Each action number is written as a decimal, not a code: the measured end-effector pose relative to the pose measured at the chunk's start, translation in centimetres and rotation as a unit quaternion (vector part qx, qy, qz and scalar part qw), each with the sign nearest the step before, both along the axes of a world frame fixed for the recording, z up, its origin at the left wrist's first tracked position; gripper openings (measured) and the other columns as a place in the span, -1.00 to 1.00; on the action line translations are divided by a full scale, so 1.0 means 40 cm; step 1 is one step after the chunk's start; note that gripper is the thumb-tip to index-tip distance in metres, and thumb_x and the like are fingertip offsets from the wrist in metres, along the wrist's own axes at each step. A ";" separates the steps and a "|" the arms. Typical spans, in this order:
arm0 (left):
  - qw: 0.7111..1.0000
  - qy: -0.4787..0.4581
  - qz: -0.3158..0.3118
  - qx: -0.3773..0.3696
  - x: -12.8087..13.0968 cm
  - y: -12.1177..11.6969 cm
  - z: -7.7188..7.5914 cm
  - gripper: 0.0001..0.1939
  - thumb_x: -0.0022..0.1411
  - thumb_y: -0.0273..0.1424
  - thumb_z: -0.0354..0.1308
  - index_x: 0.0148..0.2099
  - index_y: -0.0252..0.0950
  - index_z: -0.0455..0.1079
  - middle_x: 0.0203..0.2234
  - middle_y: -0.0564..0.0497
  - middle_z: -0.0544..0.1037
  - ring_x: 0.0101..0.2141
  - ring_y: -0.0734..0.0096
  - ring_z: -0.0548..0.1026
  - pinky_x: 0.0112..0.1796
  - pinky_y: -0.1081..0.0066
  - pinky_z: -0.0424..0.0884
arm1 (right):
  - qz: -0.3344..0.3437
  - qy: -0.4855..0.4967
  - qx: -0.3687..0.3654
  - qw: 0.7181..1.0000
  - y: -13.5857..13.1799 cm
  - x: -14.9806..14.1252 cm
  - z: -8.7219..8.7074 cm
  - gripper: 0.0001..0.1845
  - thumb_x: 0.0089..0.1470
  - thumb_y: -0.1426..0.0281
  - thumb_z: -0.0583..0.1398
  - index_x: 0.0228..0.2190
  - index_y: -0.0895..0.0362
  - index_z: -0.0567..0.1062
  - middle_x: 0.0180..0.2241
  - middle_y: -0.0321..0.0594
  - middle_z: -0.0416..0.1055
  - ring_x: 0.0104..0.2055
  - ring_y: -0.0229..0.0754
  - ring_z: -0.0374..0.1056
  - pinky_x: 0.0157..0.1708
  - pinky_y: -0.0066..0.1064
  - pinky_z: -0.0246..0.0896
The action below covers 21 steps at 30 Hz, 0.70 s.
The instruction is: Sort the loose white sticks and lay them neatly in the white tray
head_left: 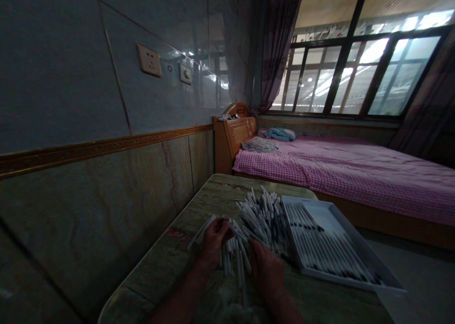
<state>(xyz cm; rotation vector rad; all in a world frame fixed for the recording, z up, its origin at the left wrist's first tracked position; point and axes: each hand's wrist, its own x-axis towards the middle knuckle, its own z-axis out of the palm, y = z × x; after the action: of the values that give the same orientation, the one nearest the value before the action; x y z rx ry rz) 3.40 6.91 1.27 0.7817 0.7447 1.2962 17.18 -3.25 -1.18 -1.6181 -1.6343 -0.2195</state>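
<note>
My left hand (214, 238) is closed over slim white pen barrels (201, 231), with thumb and fingers pinched together at the near side of the pile. To its right, my right hand (266, 263) has curled fingers against the end of a white barrel; its fingertips are partly hidden. Between and below the hands, several loose white barrels (240, 267) lie on the table in a fan. Just beyond the hands rises a larger heap of white pen barrels (261, 212), some with dark parts. A pale tray (355, 229) at the right holds rows of white pens with black ends.
The green marble-patterned table (159, 272) has rounded corners and stands against a tiled wall (152, 172). A bed (330, 167) with a pink checked sheet lies beyond it. The tray's right corner reaches past the table edge.
</note>
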 end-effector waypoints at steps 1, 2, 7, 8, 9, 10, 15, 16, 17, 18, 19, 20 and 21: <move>1.000 0.002 0.000 0.002 0.001 -0.002 0.002 -0.61 -0.24 -0.31 0.44 -0.34 -0.34 0.43 -0.48 0.06 0.54 -0.45 0.40 0.53 -0.39 0.41 0.48 | -0.002 0.020 -0.009 1.000 -0.002 -0.002 0.001 -0.64 0.20 0.36 -0.03 -0.16 0.10 0.53 -0.29 -0.10 0.56 -0.32 -0.11 0.50 -0.34 -0.38 0.36; 1.000 0.003 0.000 0.003 0.001 -0.004 0.004 -0.61 -0.24 -0.30 0.44 -0.34 -0.34 0.43 -0.48 0.06 0.54 -0.46 0.40 0.54 -0.39 0.40 0.48 | -0.005 0.047 -0.019 0.999 -0.003 -0.004 0.002 -0.63 0.20 0.33 -0.03 -0.18 0.10 0.54 -0.30 -0.10 0.56 -0.33 -0.10 0.50 -0.34 -0.37 0.35; 1.000 0.010 -0.012 0.020 0.002 -0.014 0.018 -0.61 -0.21 -0.28 0.43 -0.31 -0.32 0.43 -0.46 0.04 0.56 -0.42 0.34 0.56 -0.35 0.37 0.48 | 0.023 0.244 -0.074 0.967 0.005 -0.012 0.004 -0.60 0.14 0.19 0.00 -0.31 0.10 0.56 -0.39 -0.13 0.54 -0.35 -0.07 0.46 -0.34 -0.32 0.32; 1.000 0.011 -0.015 0.025 0.001 -0.016 0.020 -0.62 -0.20 -0.29 0.42 -0.31 -0.32 0.43 -0.45 0.04 0.57 -0.41 0.33 0.56 -0.35 0.37 0.48 | 0.038 0.283 -0.082 0.955 0.009 -0.011 0.004 -0.61 0.12 0.18 0.02 -0.36 0.11 0.56 -0.42 -0.16 0.53 -0.36 -0.07 0.44 -0.35 -0.33 0.31; 0.999 0.013 -0.017 0.028 0.001 -0.017 0.022 -0.62 -0.19 -0.29 0.42 -0.31 -0.32 0.43 -0.45 0.03 0.57 -0.40 0.33 0.56 -0.35 0.38 0.48 | 0.054 0.321 -0.091 0.941 0.015 -0.011 0.005 -0.63 0.09 0.16 0.04 -0.42 0.11 0.55 -0.47 -0.19 0.50 -0.39 -0.09 0.41 -0.38 -0.34 0.28; 0.999 0.015 -0.020 0.032 0.000 -0.017 0.023 -0.63 -0.19 -0.30 0.42 -0.31 -0.32 0.43 -0.45 0.03 0.57 -0.39 0.32 0.56 -0.35 0.38 0.48 | 0.068 0.361 -0.100 0.925 0.020 -0.011 0.005 -0.64 0.05 0.15 0.06 -0.48 0.12 0.53 -0.53 -0.22 0.46 -0.43 -0.11 0.37 -0.42 -0.37 0.24; 0.998 0.016 -0.032 0.049 -0.004 -0.015 0.020 -0.64 -0.14 -0.29 0.39 -0.28 -0.32 0.41 -0.49 0.03 0.57 -0.44 0.33 0.56 -0.39 0.38 0.48 | 0.126 0.538 -0.176 0.814 0.041 -0.013 0.011 -0.67 -0.16 0.11 0.16 -0.65 0.11 0.36 -0.71 -0.44 0.08 -0.63 -0.34 0.00 -0.62 -0.51 -0.08; 0.998 0.016 -0.035 0.051 -0.005 -0.013 0.018 -0.64 -0.13 -0.29 0.39 -0.28 -0.32 0.40 -0.49 0.03 0.57 -0.45 0.33 0.56 -0.40 0.38 0.49 | 0.132 0.552 -0.190 0.801 0.041 -0.014 0.015 -0.67 -0.18 0.10 0.17 -0.65 0.11 0.33 -0.72 -0.47 0.03 -0.65 -0.37 -0.06 -0.65 -0.53 -0.14; 0.998 0.016 -0.039 0.051 -0.006 -0.012 0.016 -0.63 -0.13 -0.29 0.39 -0.28 -0.32 0.40 -0.50 0.03 0.57 -0.45 0.33 0.56 -0.41 0.38 0.49 | 0.136 0.557 -0.203 0.794 0.040 -0.015 0.021 -0.66 -0.19 0.10 0.17 -0.65 0.11 0.31 -0.73 -0.49 -0.02 -0.66 -0.38 -0.11 -0.67 -0.54 -0.19; 0.998 0.017 -0.042 0.050 -0.007 -0.010 0.015 -0.63 -0.13 -0.29 0.39 -0.27 -0.32 0.40 -0.49 0.02 0.57 -0.44 0.33 0.55 -0.41 0.38 0.49 | 0.138 0.559 -0.214 0.789 0.037 -0.016 0.028 -0.66 -0.18 0.09 0.16 -0.65 0.10 0.31 -0.73 -0.51 -0.05 -0.68 -0.39 -0.15 -0.68 -0.54 -0.22; 0.998 0.017 -0.043 0.048 -0.007 -0.010 0.014 -0.62 -0.13 -0.28 0.39 -0.27 -0.32 0.39 -0.49 0.02 0.57 -0.44 0.33 0.55 -0.41 0.39 0.49 | 0.142 0.558 -0.225 0.786 0.034 -0.018 0.036 -0.66 -0.18 0.08 0.16 -0.64 0.10 0.32 -0.74 -0.52 -0.07 -0.69 -0.40 -0.17 -0.70 -0.54 -0.24; 0.998 0.014 -0.041 0.046 -0.007 -0.010 0.014 -0.61 -0.13 -0.28 0.39 -0.26 -0.32 0.39 -0.49 0.02 0.58 -0.45 0.35 0.55 -0.42 0.40 0.49 | 0.148 0.555 -0.234 0.784 0.030 -0.020 0.045 -0.66 -0.17 0.08 0.16 -0.63 0.10 0.33 -0.74 -0.53 -0.08 -0.71 -0.40 -0.17 -0.71 -0.55 -0.24; 0.998 0.007 -0.040 0.046 -0.006 -0.012 0.016 -0.59 -0.12 -0.28 0.39 -0.23 -0.32 0.39 -0.49 0.02 0.58 -0.45 0.36 0.55 -0.42 0.41 0.49 | 0.153 0.540 -0.230 0.795 0.025 -0.022 0.055 -0.66 -0.14 0.07 0.14 -0.62 0.10 0.33 -0.75 -0.53 -0.08 -0.72 -0.40 -0.17 -0.72 -0.55 -0.23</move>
<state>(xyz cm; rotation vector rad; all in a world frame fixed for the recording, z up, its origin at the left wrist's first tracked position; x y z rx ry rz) 3.14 6.43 1.90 0.8875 0.6617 1.2602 16.30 -2.23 1.02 -1.3097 -0.9884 1.1606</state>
